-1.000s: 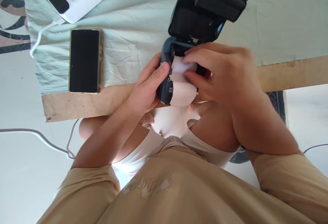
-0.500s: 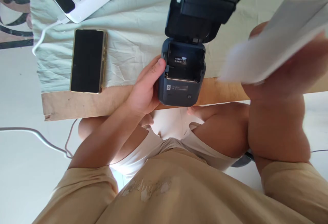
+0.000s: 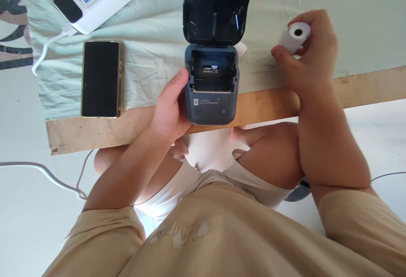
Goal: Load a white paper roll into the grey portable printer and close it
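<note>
My left hand (image 3: 173,103) is closed around the left side of a dark label printer (image 3: 212,105), its thumb along the edge. The printer's black lid (image 3: 215,10) stands swung open, so its paper bay shows, with only a small printed sticker inside. Off to the right, my right hand (image 3: 312,53) grips a white paper roll (image 3: 292,39) between thumb and fingers. The roll's end with its dark core hole faces up, close to the cloth; whether it touches the cloth I cannot tell. A bit of white paper (image 3: 241,50) peeks out behind the printer's right side.
A phone (image 3: 100,79) with a dark screen lies left of the printer. Behind it sits a white power bank (image 3: 95,2) with a cable (image 3: 47,48) plugged in. Pale green cloth (image 3: 149,69) covers the table, whose bare wooden edge (image 3: 98,129) runs along the front.
My right hand has moved left and turned the paper roll end-up; its loose trailing strip no longer shows. The printer has shifted slightly left in view, and its lid now sits straighter.
</note>
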A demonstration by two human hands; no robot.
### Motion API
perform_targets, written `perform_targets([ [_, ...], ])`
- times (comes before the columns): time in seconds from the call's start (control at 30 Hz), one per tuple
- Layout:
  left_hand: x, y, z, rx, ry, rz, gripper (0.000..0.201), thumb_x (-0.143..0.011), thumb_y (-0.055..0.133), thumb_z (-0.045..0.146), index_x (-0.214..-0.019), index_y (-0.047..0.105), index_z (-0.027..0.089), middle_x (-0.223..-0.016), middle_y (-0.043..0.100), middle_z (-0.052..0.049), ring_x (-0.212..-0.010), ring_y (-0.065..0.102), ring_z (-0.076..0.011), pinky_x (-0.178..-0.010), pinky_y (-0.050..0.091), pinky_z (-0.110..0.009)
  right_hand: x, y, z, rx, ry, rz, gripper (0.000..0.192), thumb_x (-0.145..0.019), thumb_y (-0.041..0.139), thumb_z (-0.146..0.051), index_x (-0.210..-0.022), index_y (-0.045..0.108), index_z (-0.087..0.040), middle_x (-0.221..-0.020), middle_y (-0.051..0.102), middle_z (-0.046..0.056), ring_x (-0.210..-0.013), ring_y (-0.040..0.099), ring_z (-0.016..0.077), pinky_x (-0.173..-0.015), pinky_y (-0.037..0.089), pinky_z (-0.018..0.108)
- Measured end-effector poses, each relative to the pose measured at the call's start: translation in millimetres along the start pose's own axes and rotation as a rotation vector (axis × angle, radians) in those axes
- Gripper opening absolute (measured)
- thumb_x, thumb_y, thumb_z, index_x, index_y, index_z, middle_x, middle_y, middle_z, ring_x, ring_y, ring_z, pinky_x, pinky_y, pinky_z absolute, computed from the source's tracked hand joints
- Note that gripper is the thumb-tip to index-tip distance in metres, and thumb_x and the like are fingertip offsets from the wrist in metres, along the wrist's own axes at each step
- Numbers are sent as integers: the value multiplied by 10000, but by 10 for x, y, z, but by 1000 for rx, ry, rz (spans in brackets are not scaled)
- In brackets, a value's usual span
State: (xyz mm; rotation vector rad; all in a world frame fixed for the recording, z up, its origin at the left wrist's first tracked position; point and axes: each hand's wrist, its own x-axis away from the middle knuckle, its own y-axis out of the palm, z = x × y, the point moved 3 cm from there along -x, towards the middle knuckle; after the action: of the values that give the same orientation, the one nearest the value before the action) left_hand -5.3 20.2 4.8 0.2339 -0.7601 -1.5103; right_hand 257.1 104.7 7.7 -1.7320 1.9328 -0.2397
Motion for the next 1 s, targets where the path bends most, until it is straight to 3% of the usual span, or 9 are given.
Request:
perform_targets([
  [0.2, 21, 13, 68, 131, 28, -10, 409, -1008, 545, 498, -895, 786, 188, -905, 803, -12, -943, 742, -225, -860, 592, -330, -143, -122, 124, 282, 82, 248, 578, -483, 755, 43, -926, 583, -286, -913, 666, -7, -822, 532, 192, -840, 446, 369],
  [0.3, 18, 29, 101, 165, -3, -25, 432, -993, 551, 535, -871, 778, 188, -872, 809, -4, -886, 722, -225, -812, 599, -327, -31, -109, -160, 318, -148, 286, 518, -613, 702, -9, -1052, 610, -269, -1153, 672, 62, -1108, 609, 255, -1062, 441, 431],
  [0.37, 4, 16, 94, 124, -33, -20, 469, -995, 508, 571, -876, 775, 204, -880, 816, -21, -961, 738, -273, -786, 600, -352, 88, -46, -435, 282, -360, 339, 370, -738, 612, -52, -1037, 613, -269, -1113, 679, 73, -1076, 641, 247, -984, 483, 418],
  [0.43, -15, -13, 76, 94, -24, -21, 473, -996, 484, 562, -871, 785, 220, -899, 820, -30, -1002, 748, -297, -789, 605, -368, 146, 129, -637, 293, -407, 194, 255, -852, 542, -132, -1069, 621, -240, -1092, 687, 84, -945, 667, 228, -830, 510, 394],
  [0.5, -30, -45, 58, 96, 23, -31, 455, -986, 495, 540, -857, 800, 228, -923, 825, -24, -973, 762, -277, -807, 619, -358, 133, 381, -719, 432, -330, -78, 284, -869, 565, -203, -1144, 631, -206, -1203, 686, 92, -1098, 667, 259, -918, 541, 417],
  [0.67, -24, -82, 43, 131, 86, -28, 455, -973, 521, 536, -901, 811, 194, -929, 824, -30, -916, 766, -222, -855, 617, -307, -40, 737, -603, 554, -169, -274, 331, -875, 612, -290, -1201, 625, -232, -1236, 689, 144, -1123, 653, 373, -951, 525, 539],
  [0.77, 4, -47, 45, 101, 13, 10, 515, -999, 455, 562, -945, 801, 184, -898, 807, -55, -942, 751, -265, -808, 588, -350, -89, 743, -523, 561, -113, -296, 243, -856, 633, -285, -1093, 595, -245, -1113, 714, 133, -1043, 640, 394, -944, 492, 573],
  [0.87, 26, -15, 59, 112, -3, 69, 551, -1024, 391, 557, -907, 776, 180, -835, 775, -64, -974, 742, -278, -786, 567, -363, -50, 656, -537, 426, -89, -240, 336, -782, 673, -238, -1088, 538, -272, -1039, 688, 56, -927, 619, 273, -909, 499, 462],
  [1.0, 9, -26, 56, 146, 14, -12, 538, -1012, 462, 596, -894, 773, 173, -817, 775, -66, -884, 747, -261, -732, 565, -342, 74, 543, -566, -93, 122, -170, 459, -689, 626, -200, -1125, 515, -287, -970, 628, -3, -786, 582, 161, -684, 494, 315],
])
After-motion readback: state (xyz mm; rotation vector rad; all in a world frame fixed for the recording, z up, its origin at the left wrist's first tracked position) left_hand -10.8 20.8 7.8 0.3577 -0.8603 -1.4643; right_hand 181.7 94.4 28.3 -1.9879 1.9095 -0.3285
